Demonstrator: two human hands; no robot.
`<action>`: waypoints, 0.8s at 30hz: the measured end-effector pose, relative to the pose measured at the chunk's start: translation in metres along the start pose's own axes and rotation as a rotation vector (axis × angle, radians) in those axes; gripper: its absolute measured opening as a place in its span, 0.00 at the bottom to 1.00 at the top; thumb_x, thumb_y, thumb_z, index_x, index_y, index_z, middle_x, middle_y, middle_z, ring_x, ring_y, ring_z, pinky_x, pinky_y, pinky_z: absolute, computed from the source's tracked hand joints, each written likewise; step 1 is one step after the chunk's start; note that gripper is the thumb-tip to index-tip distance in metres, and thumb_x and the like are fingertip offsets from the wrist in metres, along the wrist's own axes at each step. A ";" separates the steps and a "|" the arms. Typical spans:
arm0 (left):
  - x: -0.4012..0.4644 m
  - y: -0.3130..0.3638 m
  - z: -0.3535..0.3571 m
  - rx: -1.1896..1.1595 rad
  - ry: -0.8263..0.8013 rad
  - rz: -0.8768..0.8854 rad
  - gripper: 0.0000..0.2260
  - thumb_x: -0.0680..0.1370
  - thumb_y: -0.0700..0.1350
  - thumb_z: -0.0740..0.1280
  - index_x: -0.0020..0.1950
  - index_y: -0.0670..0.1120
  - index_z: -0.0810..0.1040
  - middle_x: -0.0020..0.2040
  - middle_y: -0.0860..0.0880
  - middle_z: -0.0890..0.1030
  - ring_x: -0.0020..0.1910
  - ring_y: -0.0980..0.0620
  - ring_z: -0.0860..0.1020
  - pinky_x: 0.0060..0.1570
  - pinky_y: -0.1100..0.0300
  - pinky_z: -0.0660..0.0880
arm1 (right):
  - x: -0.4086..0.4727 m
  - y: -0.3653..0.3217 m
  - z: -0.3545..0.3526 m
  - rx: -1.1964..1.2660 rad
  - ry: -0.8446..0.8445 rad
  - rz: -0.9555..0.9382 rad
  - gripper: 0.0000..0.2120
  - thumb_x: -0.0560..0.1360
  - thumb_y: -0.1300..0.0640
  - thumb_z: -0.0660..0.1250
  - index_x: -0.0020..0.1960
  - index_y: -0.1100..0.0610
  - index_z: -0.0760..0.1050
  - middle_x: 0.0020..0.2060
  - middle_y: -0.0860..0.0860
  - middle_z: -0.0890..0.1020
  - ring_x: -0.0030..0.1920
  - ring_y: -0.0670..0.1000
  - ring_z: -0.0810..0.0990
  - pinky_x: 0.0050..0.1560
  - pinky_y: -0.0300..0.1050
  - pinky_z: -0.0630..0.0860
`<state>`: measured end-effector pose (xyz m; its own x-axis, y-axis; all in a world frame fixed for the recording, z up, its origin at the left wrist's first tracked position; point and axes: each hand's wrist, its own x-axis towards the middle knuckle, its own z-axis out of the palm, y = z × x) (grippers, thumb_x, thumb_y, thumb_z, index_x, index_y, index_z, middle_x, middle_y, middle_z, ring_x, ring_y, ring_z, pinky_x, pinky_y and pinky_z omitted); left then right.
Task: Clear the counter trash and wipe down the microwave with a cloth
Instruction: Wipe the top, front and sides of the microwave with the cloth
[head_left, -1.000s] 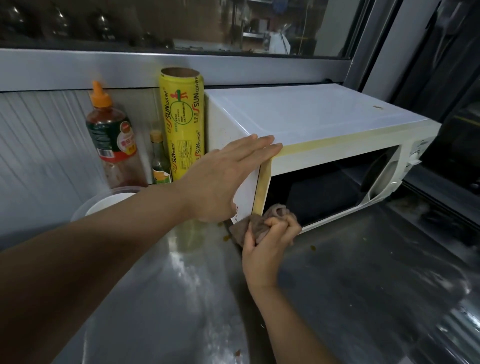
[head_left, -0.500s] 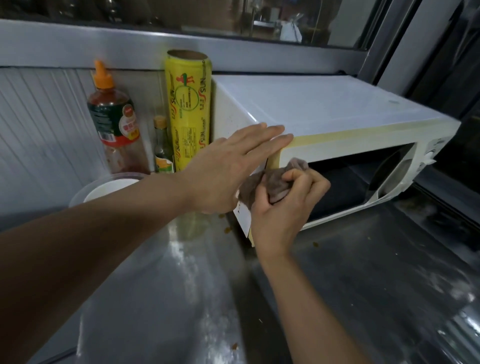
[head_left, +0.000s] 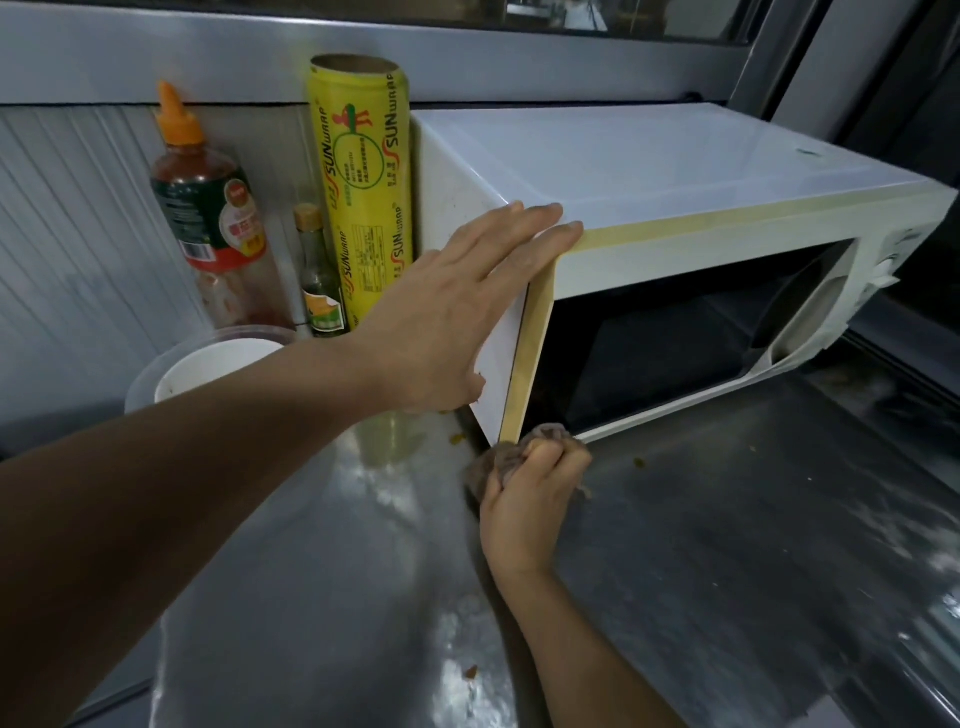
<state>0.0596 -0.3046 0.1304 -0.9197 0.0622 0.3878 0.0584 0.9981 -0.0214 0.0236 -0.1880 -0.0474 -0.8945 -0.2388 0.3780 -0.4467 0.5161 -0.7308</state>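
A white microwave (head_left: 649, 156) with a yellowed front frame and dark door window stands on the steel counter (head_left: 727, 545). My left hand (head_left: 457, 306) lies flat with straight fingers against its left side wall, fingertips at the top front corner. My right hand (head_left: 530, 493) grips a bunched brown-grey cloth (head_left: 498, 460) and presses it to the bottom left corner of the microwave's front. Most of the cloth is hidden under the fingers.
Left of the microwave stand a yellow cling-wrap roll (head_left: 361, 197), a small dark bottle (head_left: 317, 275) and a sauce bottle with an orange cap (head_left: 208, 208). A clear tub with a white cup (head_left: 208, 364) sits in front. Small food crumbs (head_left: 638, 461) dot the counter.
My right hand slid the cloth up the microwave's left front edge to near the top, then back down to the bottom corner. My left hand stayed flat on the side wall.
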 end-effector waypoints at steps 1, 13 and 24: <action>-0.001 0.002 -0.001 -0.008 0.003 -0.015 0.59 0.58 0.44 0.79 0.76 0.54 0.41 0.78 0.52 0.46 0.77 0.50 0.46 0.68 0.45 0.65 | 0.000 0.000 -0.003 0.011 -0.018 0.006 0.14 0.67 0.68 0.69 0.51 0.63 0.69 0.53 0.59 0.67 0.48 0.57 0.72 0.48 0.48 0.74; -0.001 0.014 0.007 -0.088 0.125 -0.060 0.52 0.59 0.45 0.77 0.76 0.47 0.51 0.77 0.48 0.54 0.77 0.47 0.51 0.73 0.48 0.59 | 0.089 0.074 -0.049 0.217 0.038 0.254 0.14 0.74 0.68 0.64 0.58 0.65 0.66 0.60 0.64 0.64 0.57 0.61 0.71 0.64 0.49 0.68; 0.006 0.019 0.023 -0.151 0.228 -0.101 0.47 0.61 0.46 0.73 0.74 0.48 0.52 0.76 0.45 0.56 0.77 0.46 0.51 0.75 0.50 0.52 | 0.186 0.134 -0.092 0.264 0.248 0.493 0.14 0.76 0.63 0.63 0.60 0.62 0.67 0.56 0.60 0.76 0.54 0.55 0.76 0.59 0.46 0.70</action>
<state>0.0461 -0.2853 0.1115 -0.8138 -0.0572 0.5783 0.0435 0.9864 0.1587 -0.2005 -0.0876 -0.0224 -0.9799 0.1912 0.0575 0.0001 0.2886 -0.9575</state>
